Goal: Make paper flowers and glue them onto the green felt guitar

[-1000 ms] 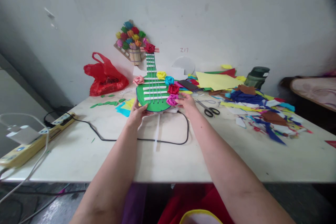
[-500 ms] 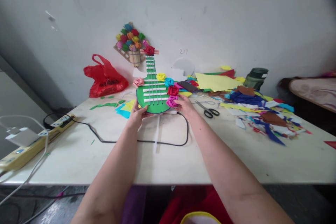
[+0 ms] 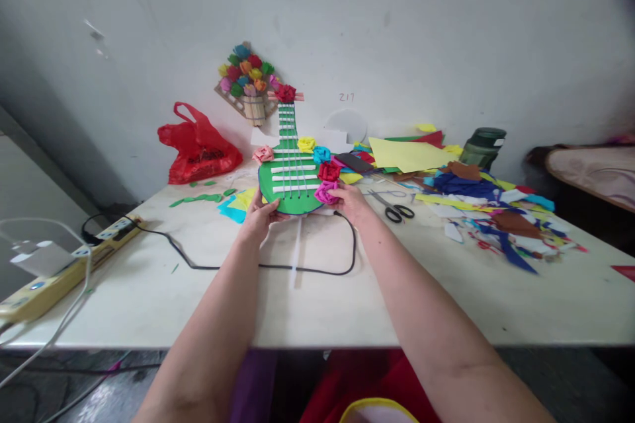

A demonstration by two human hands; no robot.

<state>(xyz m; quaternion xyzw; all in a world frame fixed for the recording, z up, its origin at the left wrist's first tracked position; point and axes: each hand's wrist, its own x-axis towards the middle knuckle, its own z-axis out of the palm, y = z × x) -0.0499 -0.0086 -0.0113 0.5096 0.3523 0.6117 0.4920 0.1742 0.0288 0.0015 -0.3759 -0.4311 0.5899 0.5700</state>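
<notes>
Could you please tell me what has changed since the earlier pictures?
The green guitar has shifted slightly to the right. Neither hand has visibly taken hold of or let go of anything: the left hand still holds the guitar's lower edge, the right hand the bright pink flower. The scissors and red bag stayed put.

Both forearms bare as far as they show; left forearm point(image 3: 218, 324), fold line near the lower edge; right forearm point(image 3: 426, 304), one small round spot point(image 3: 380, 242) partway along, faint crease nearer the elbow; left hand point(image 3: 256, 217) and right hand point(image 3: 350, 201) ungloved; red cloth point(image 3: 327, 386) at the lap, white patch point(image 3: 380, 415) against it, curved yellow border point(image 3: 380, 402); purple cloth point(image 3: 255, 383) to the left, perhaps worn, unclear.
</notes>
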